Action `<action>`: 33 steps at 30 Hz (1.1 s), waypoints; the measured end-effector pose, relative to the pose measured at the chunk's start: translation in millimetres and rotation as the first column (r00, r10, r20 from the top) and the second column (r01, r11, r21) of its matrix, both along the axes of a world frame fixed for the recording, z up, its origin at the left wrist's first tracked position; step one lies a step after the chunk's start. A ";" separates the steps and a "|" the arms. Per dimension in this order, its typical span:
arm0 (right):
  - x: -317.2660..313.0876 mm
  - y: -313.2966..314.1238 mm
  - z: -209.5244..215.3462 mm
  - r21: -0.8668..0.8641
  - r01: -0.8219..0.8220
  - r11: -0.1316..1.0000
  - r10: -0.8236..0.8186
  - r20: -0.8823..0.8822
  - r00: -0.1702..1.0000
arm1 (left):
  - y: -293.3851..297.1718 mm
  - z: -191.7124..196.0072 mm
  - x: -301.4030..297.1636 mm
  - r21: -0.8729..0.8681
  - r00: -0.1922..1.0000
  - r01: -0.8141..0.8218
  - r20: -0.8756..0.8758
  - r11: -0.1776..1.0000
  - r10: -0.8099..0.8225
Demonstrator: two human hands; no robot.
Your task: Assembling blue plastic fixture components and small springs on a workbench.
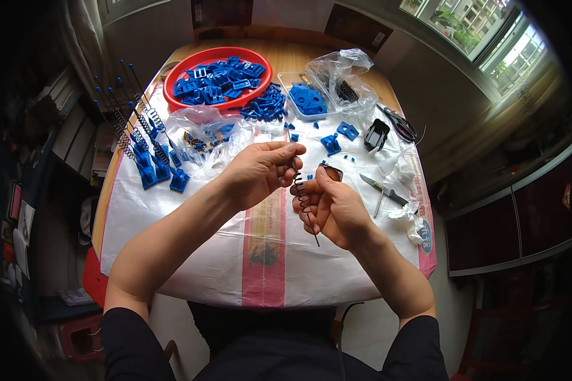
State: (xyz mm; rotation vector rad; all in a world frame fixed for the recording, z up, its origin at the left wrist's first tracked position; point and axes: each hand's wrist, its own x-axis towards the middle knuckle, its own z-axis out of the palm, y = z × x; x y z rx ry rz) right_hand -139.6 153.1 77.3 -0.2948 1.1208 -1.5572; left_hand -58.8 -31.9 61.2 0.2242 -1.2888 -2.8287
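Observation:
My left hand (pixel 264 168) pinches the upper end of a thin dark rod, its fingertips hiding that end. Around the rod winds a black coil spring (pixel 302 198), and the rod's bare lower tip (pixel 317 240) sticks out below it. My right hand (pixel 335 213) is closed on the spring's middle and lower coils, with the thumb raised along its side. Just behind the right thumb lies a small dark-rimmed brown piece (pixel 334 171), partly covered by the hand. Tiny blue bits (pixel 310 177) are scattered beside it.
Blue bases with springs on rods (pixel 145 168) stand at the left. Behind are a red tray (pixel 171 95) of blue parts, a clear tub (pixel 311 117) and plastic bags (pixel 210 120). A knife (pixel 384 190), black scissors (pixel 398 124) and crumpled paper (pixel 408 222) lie at the right.

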 end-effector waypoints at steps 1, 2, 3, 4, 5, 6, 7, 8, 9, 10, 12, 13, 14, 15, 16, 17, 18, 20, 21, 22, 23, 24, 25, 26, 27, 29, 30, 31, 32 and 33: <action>-0.8 0.4 -1.0 0.008 -0.026 1.000 0.026 0.017 1.000 | 1.2 1.9 -2.3 -0.004 1.000 0.011 -0.006 1.000 -0.011; 2.4 -1.0 2.4 0.014 -0.042 0.999 0.041 0.032 0.999 | 3.4 2.0 -4.8 -0.004 1.000 0.024 -0.010 1.000 -0.024; 2.4 -0.9 0.2 -0.004 -0.068 0.998 0.068 0.058 0.996 | 5.6 2.0 -7.5 -0.005 0.999 0.038 -0.014 0.999 -0.038; 1.5 -0.1 -4.6 -0.023 -0.094 0.995 0.096 0.083 0.992 | 7.6 1.8 -10.5 0.016 0.999 0.041 -0.022 0.999 -0.040; 2.2 1.2 -8.3 -0.039 -0.122 0.992 0.125 0.109 0.986 | 9.5 -0.1 -12.8 0.020 0.998 0.050 -0.042 0.999 -0.049; 5.2 3.0 -6.8 -0.068 -0.127 0.990 0.135 0.127 0.983 | 10.9 -1.9 -14.8 0.023 0.996 0.058 -0.063 0.998 -0.057; 4.3 3.6 -8.0 -0.087 -0.117 0.989 0.129 0.153 0.980 | 12.2 -3.5 -16.7 0.026 0.994 0.067 -0.083 0.997 -0.064; 3.8 3.8 -11.1 -0.106 -0.109 0.988 0.127 0.182 0.975 | 13.6 -5.7 -17.0 0.032 0.995 0.053 -0.084 0.998 -0.050; 4.2 3.6 -12.4 -0.125 -0.100 0.987 0.125 0.210 0.970 | 14.7 -7.7 -17.3 0.038 0.996 0.039 -0.084 0.999 -0.036; 6.1 2.3 -11.4 -0.090 -0.077 0.993 0.094 0.203 0.975 | 15.5 -9.7 -17.5 0.044 0.996 0.025 -0.084 0.999 -0.021; 11.7 -1.6 -4.9 -0.017 -0.032 0.999 0.034 0.189 0.981 | 15.2 -17.3 -17.0 0.021 0.996 0.016 -0.093 1.000 -0.014; 12.2 -2.4 -3.3 -0.007 -0.016 1.000 0.017 0.199 0.980 | 14.9 -19.6 -16.2 0.009 0.995 0.010 -0.098 1.000 -0.009; 11.5 -2.7 -1.4 0.004 0.001 1.000 -0.002 0.205 0.979 | 15.4 -20.0 -16.6 -0.002 0.996 0.007 -0.090 1.000 -0.007; 11.2 -2.9 -0.3 0.016 0.017 1.000 -0.020 0.210 0.977 | 15.7 -19.7 -16.5 -0.013 0.997 0.004 -0.081 1.000 -0.005; 12.3 -3.5 -0.1 0.013 0.057 0.998 -0.059 0.214 0.975 | 16.0 -19.0 -16.0 -0.025 0.997 -0.001 -0.073 1.000 -0.001; 13.7 -4.4 -0.1 0.009 0.099 0.995 -0.099 0.217 0.971 | 17.1 -16.8 -15.9 -0.001 0.996 0.001 -0.084 1.000 -0.001; 14.7 -4.5 -0.5 0.005 0.140 0.990 -0.138 0.221 0.966 | 18.9 -13.5 -15.3 0.023 0.995 0.003 -0.096 1.000 0.000; 15.7 1.1 -6.6 -0.104 0.134 0.985 -0.107 0.236 0.966 | 22.7 -8.6 -14.6 0.057 0.992 0.004 -0.124 0.998 0.003; 16.3 3.5 -7.6 -0.158 0.132 0.979 -0.091 0.242 0.966 | 24.8 -6.8 -14.7 0.069 0.990 0.005 -0.141 0.998 0.005; 17.6 4.0 -7.0 -0.146 0.157 0.977 -0.123 0.220 0.968 | 27.1 -5.5 -14.8 0.080 0.987 0.006 -0.158 0.997 0.007; 22.3 1.9 -3.9 -0.136 0.180 0.974 -0.150 0.203 0.968 | 28.7 -4.9 -13.0 0.079 0.989 -0.022 -0.146 0.997 0.034; 25.7 0.4 -2.8 -0.127 0.204 0.971 -0.179 0.186 0.966 | 30.5 -4.8 -11.1 0.078 0.989 -0.050 -0.134 0.996 0.060; 26.5 0.2 -5.9 -0.154 0.218 0.964 -0.191 0.173 0.966 | 32.8 -5.3 -9.6 0.077 0.989 -0.078 -0.122 0.994 0.087; 26.5 -0.5 -10.1 -0.181 0.230 0.956 -0.202 0.159 0.966 | 35.8 -6.8 -9.2 0.069 0.985 -0.116 -0.124 0.991 0.124; 27.3 -1.2 -12.2 -0.208 0.240 0.948 -0.213 0.144 0.966 | 39.8 -9.2 -9.7 0.060 0.979 -0.155 -0.126 0.986 0.162; 31.8 -2.9 -12.6 -0.218 0.294 0.931 -0.278 0.098 0.955 | 47.3 -10.9 -9.3 0.062 0.968 -0.221 -0.110 0.973 0.227; 33.4 -3.4 -13.1 -0.223 0.320 0.921 -0.311 0.077 0.947 | 51.0 -10.5 -8.5 0.071 0.963 -0.249 -0.091 0.966 0.255; 34.0 -3.4 -14.4 -0.241 0.327 0.914 -0.324 0.056 0.945 | 54.0 -9.8 -7.6 0.080 0.957 -0.276 -0.071 0.958 0.282; 34.3 -3.3 -15.7 -0.260 0.335 0.906 -0.337 0.036 0.941 | 56.2 -8.0 -6.5 0.063 0.955 -0.292 -0.040 0.954 0.295; 34.7 -3.4 -16.8 -0.280 0.341 0.897 -0.351 0.016 0.936 | 57.6 -7.0 -6.6 0.075 0.956 -0.289 -0.024 0.954 0.291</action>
